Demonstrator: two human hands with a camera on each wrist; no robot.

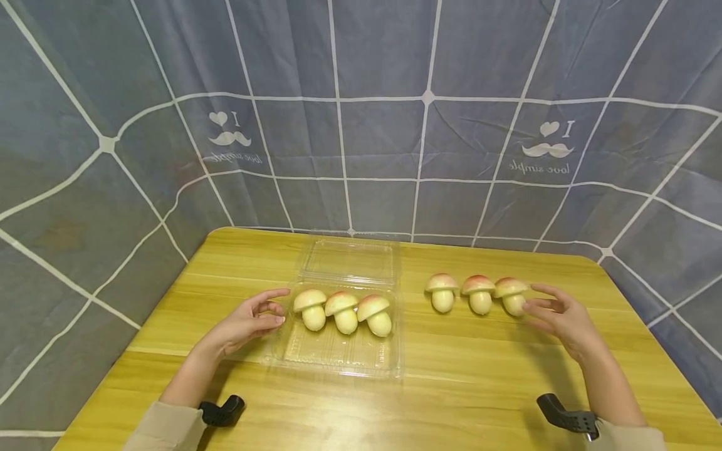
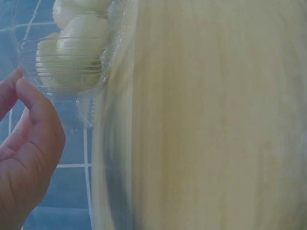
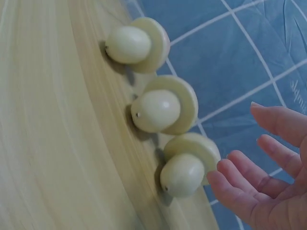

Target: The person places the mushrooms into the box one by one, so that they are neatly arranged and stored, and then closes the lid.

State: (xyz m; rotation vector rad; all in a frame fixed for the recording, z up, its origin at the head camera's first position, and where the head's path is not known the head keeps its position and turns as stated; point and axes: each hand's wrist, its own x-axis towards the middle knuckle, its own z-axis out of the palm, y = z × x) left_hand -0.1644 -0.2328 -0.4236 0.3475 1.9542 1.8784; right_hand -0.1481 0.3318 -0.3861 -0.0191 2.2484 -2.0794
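Three mushroom-shaped pieces (image 1: 345,312) with pinkish-yellow caps and pale stems lie side by side in a clear plastic clamshell box (image 1: 338,360). Its lid (image 1: 351,260) is folded back. Beside the box's left edge is my left hand (image 1: 245,322), thumb and index finger apart; whether they touch the plastic I cannot tell. Three more toy-like mushrooms (image 1: 479,294) lie in a row on the wooden table (image 1: 468,388). My right hand (image 1: 561,316) is at the rightmost mushroom (image 3: 184,170), fingers loosely bent around nothing, fingertips very near its stem.
A blue-grey curtain (image 1: 383,138) with white grid lines hangs behind and along both sides of the table. Black wrist straps (image 1: 222,411) sit on both forearms, below beige sleeves.
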